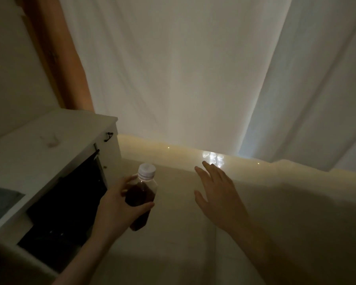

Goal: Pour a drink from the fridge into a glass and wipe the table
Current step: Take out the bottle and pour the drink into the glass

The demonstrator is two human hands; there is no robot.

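The left hand (119,204) grips the capped bottle (141,199) upright, just right of the fridge (49,153), while the right hand (218,190), spread and empty, hovers farther right.

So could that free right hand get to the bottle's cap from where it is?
Probably yes. The right hand is open and empty beside the bottle, whose cap sticks up clear above the left hand gripping its body.
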